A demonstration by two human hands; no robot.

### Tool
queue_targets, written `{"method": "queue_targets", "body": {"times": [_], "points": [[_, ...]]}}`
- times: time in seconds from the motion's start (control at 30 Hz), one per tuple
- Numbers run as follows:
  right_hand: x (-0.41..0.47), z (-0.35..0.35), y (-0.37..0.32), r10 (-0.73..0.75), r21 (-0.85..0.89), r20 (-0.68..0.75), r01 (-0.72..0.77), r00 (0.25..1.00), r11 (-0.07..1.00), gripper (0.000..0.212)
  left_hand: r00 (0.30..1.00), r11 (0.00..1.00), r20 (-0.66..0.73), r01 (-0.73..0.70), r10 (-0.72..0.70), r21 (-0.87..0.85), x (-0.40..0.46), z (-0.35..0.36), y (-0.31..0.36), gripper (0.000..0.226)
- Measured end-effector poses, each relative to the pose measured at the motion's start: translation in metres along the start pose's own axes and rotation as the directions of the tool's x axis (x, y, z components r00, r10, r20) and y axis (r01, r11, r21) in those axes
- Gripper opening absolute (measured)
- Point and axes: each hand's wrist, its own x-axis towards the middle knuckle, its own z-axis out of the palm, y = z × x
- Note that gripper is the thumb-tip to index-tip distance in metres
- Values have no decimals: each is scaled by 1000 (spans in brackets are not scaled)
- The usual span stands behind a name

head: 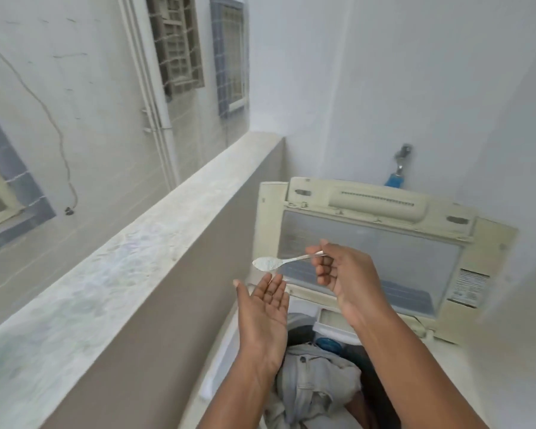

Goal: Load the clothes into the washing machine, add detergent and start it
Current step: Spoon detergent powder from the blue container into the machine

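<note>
drum (369, 366) mostly hidden by clothes (316, 385); lid sticker (471, 287) text unreadable

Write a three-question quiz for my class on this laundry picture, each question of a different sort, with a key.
1. True or false: the right hand holds a spoon heaped with white powder.
2. The left hand is: A) gripping the lid, B) open, palm up, below the spoon bowl, C) pressing a button.
3. Fill in: the washing machine lid stands ____, and grey clothes lie in the tub.

Key: 1 true; 2 B; 3 open.
</note>
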Motion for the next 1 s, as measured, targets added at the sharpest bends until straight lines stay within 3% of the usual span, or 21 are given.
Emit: {"method": "queue_targets", "body": {"times": [0.4,0.8,1.0], "points": [[56,-133,42,64,8,-273,-64,960,998,28,970,956,-106,234,-217,177,60,-6,-121,73],[112,-189,128,204,-57,-398,-246,894,967,28,934,915,-271,304,-232,264,91,-35,-174,76],[119,-188,146,211,-7,-425,-236,880,972,33,939,916,-275,286,-208,282,96,-37,-179,74]]}}
